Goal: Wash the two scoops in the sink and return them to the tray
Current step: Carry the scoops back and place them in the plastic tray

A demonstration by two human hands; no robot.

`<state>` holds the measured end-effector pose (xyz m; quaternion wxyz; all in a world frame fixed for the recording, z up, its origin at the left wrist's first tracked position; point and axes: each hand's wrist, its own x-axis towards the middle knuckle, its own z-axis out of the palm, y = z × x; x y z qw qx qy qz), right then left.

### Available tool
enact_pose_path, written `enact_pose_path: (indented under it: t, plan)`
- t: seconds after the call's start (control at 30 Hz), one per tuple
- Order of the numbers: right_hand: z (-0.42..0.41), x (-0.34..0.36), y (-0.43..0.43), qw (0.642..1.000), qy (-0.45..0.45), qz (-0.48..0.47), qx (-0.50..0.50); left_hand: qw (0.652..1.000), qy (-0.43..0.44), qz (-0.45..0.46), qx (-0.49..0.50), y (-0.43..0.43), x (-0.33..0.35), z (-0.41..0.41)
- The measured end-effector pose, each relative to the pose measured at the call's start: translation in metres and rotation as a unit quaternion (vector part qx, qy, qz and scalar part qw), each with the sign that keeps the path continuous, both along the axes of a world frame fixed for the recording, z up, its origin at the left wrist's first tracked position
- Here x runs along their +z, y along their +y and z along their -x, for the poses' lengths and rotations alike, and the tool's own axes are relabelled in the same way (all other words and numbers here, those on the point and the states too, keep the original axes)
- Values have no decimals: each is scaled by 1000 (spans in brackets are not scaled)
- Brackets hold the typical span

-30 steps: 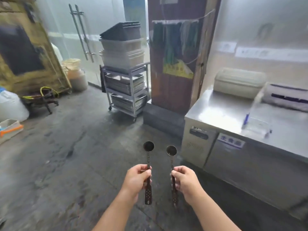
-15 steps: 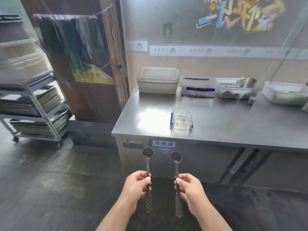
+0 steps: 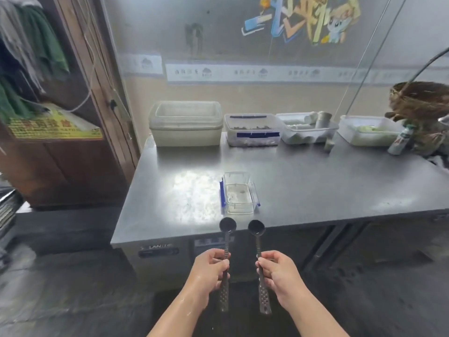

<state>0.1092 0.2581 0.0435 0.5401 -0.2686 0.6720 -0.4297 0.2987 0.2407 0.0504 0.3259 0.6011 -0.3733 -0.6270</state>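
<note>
- Your left hand (image 3: 210, 271) is clamped round the handle of the left scoop (image 3: 226, 259), bowl up.
- Your right hand (image 3: 283, 273) grips the right scoop (image 3: 259, 259) the same way, the two apart.
- Both bowls sit over the near edge of the steel counter (image 3: 315, 190).
- The small clear tray (image 3: 239, 193) lies just beyond them, open.
- Lidded tubs (image 3: 185, 122) line the counter's far edge, well apart from the tray.

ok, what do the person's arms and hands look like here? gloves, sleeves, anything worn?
Both are bare: no gloves on the left hand or the right hand, and no sleeves on either forearm as far as the frame shows. No watch, rings or bands visible. The left forearm has a wet-looking sheen.
</note>
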Motion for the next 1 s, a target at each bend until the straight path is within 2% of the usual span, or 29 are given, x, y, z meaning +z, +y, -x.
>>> enact_pose_path:
  t: [0.2,0.4,0.6,1.0]
  plan:
    - [10,-8,-94,1000,-23,-2,-5,1000,7,-24,0,-86,-3,24]
    - [37,-28,-210,997,-51,-7,54,1000,7,-4,6,-193,-14,56]
    - [63,-40,-289,992,-31,-41,116,999,-24,-23,39,-276,-27,86]
    - [56,-70,-371,986,69,-109,109,992,-98,-77,12,-354,-59,90]
